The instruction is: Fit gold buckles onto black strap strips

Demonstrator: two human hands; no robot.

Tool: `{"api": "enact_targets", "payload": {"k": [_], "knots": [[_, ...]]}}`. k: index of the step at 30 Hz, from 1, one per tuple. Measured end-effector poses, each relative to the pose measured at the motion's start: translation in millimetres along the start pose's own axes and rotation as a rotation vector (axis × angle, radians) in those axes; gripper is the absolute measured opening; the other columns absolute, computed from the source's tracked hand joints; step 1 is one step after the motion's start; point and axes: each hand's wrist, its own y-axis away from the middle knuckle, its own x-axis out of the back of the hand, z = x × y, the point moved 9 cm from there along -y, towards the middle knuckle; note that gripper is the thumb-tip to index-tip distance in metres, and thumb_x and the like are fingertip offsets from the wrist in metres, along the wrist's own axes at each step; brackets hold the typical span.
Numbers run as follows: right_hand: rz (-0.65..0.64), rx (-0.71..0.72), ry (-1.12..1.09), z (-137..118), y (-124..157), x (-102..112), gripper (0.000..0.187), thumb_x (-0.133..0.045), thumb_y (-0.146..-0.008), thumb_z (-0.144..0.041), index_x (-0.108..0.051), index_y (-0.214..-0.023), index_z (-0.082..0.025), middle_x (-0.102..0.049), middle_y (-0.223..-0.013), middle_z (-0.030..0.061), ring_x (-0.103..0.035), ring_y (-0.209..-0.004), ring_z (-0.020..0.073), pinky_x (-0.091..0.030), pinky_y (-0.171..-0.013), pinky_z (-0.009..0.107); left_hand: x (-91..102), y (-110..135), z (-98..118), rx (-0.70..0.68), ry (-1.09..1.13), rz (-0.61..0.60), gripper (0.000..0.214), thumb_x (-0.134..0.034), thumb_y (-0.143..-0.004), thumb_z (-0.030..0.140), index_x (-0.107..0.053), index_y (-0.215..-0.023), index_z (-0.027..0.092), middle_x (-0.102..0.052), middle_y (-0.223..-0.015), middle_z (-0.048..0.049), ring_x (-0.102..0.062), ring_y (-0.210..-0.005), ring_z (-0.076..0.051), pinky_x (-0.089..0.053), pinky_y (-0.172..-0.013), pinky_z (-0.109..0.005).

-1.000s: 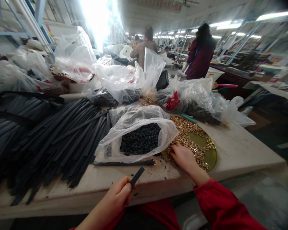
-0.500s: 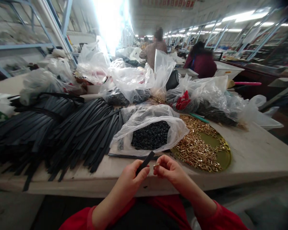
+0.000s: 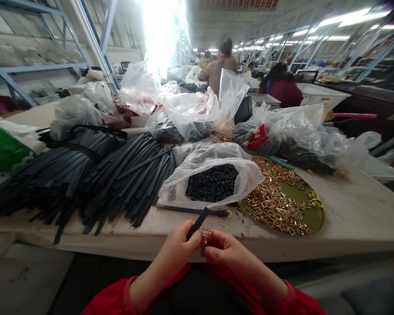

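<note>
My left hand (image 3: 183,241) is closed on a dark strap (image 3: 198,222), whose end sticks up past the thumb. Close against it, my right hand (image 3: 220,246) pinches a small gold buckle (image 3: 205,232) beside the left fingertips. Whether the strap passes through the buckle I cannot tell. Just beyond the hands lies a finished-looking strap (image 3: 187,211) with a gold buckle at its right end. An open plastic bag (image 3: 174,188) behind it holds small black loops (image 3: 213,181). At the right, a round gold tray (image 3: 318,218) carries many gold buckles (image 3: 265,197).
Bundles of dark straps (image 3: 131,179) cover the table's left side. Clear plastic bags (image 3: 190,109) are heaped along the back, with a red scrap (image 3: 258,138) among them. A green package (image 3: 6,148) sits far left. Two people (image 3: 218,76) are farther off. The table's front edge (image 3: 265,249) runs near my hands.
My right hand has moved left and slightly down, bringing the buckle up to my left hand. The view has shifted a little left, showing more of the green package.
</note>
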Motion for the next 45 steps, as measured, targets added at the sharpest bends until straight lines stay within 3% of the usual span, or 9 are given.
{"api": "enact_targets", "payload": {"k": [4,10,14,18,24,29,38,42,45], "knots": [[0.093,0.004,-0.002,10,-4,12,0.029,-0.071,-0.063,-0.039,-0.053,-0.062,-0.016,-0.051,-0.056,-0.0045,-0.044,-0.050,0.0074,-0.034,-0.051,0.022,-2.7,3,-5,-0.014,-0.032,-0.020,0.026,-0.044,-0.081,0.036,-0.054,-0.073,0.014,-0.057,-0.068,-0.0006,-0.049,-0.064,-0.014,-0.036,-0.058,-0.023],[0.310,0.196,0.110,5,1,33,0.026,-0.072,-0.064,-0.033,-0.058,-0.081,-0.019,-0.056,-0.067,-0.0028,-0.052,-0.065,0.0119,-0.040,-0.061,0.024,-8.5,4,-9,0.010,-0.016,-0.096,0.025,-0.043,-0.081,0.035,-0.055,-0.078,0.013,-0.058,-0.073,-0.0012,-0.050,-0.068,-0.014,-0.036,-0.059,-0.022],[0.354,0.155,-0.052,7,2,39,0.027,-0.071,-0.065,-0.033,-0.057,-0.083,-0.019,-0.058,-0.066,-0.0033,-0.052,-0.057,0.0094,-0.041,-0.057,0.023,-7.4,7,-9,0.044,0.023,-0.136,0.029,-0.037,-0.084,0.039,-0.050,-0.072,0.015,-0.048,-0.063,0.0030,-0.045,-0.060,-0.011,-0.035,-0.055,-0.021],[0.325,0.071,-0.234,15,-2,35,0.031,-0.069,-0.068,-0.036,-0.051,-0.088,-0.020,-0.058,-0.064,-0.0045,-0.051,-0.050,0.0072,-0.040,-0.052,0.021,-5.0,8,-14,0.060,0.062,-0.133,0.027,-0.039,-0.084,0.038,-0.051,-0.075,0.015,-0.046,-0.061,0.0041,-0.043,-0.058,-0.010,-0.034,-0.054,-0.020],[0.215,0.041,-0.151,21,-3,13,0.031,-0.069,-0.067,-0.039,-0.050,-0.082,-0.018,-0.056,-0.058,-0.0045,-0.050,-0.051,0.0081,-0.038,-0.047,0.020,-9.8,5,-15,0.016,0.096,-0.140,0.025,-0.045,-0.080,0.034,-0.058,-0.083,0.012,-0.061,-0.075,-0.0024,-0.052,-0.070,-0.016,-0.040,-0.064,-0.023],[0.086,0.042,-0.189,27,-1,1,0.045,-0.075,-0.061,-0.030,-0.051,-0.098,-0.021,-0.061,-0.080,-0.0011,-0.055,-0.065,0.0085,-0.040,-0.057,0.019,-10.4,1,-20,0.034,0.045,-0.123,0.024,-0.046,-0.078,0.028,-0.061,-0.087,0.011,-0.064,-0.080,-0.0038,-0.056,-0.074,-0.018,-0.040,-0.066,-0.024],[0.296,0.170,0.080,15,2,25,0.019,-0.067,-0.070,-0.032,-0.061,-0.079,-0.017,-0.060,-0.068,-0.0018,-0.053,-0.063,0.0102,-0.042,-0.062,0.023,-12.6,6,-21,0.018,0.004,-0.168,0.025,-0.043,-0.082,0.033,-0.058,-0.082,0.013,-0.059,-0.075,-0.0013,-0.051,-0.069,-0.015,-0.038,-0.061,-0.021],[0.449,0.108,-0.233,18,4,42,0.022,-0.073,-0.063,-0.029,-0.061,-0.077,-0.017,-0.059,-0.064,-0.0044,-0.052,-0.055,0.0061,-0.043,-0.056,0.019,-7.7,12,-24,0.038,-0.097,-0.187,0.032,-0.032,-0.087,0.036,-0.055,-0.077,0.015,-0.051,-0.063,0.0017,-0.047,-0.060,-0.013,-0.035,-0.057,-0.021],[0.462,0.017,-0.519,30,4,38,0.029,-0.077,-0.058,-0.025,-0.060,-0.079,-0.018,-0.060,-0.068,-0.0052,-0.054,-0.053,0.0039,-0.045,-0.055,0.016,-8.3,15,-20,0.001,-0.148,-0.210,0.028,-0.035,-0.086,0.033,-0.057,-0.080,0.016,-0.056,-0.069,0.0008,-0.050,-0.065,-0.014,-0.036,-0.061,-0.021]]}}
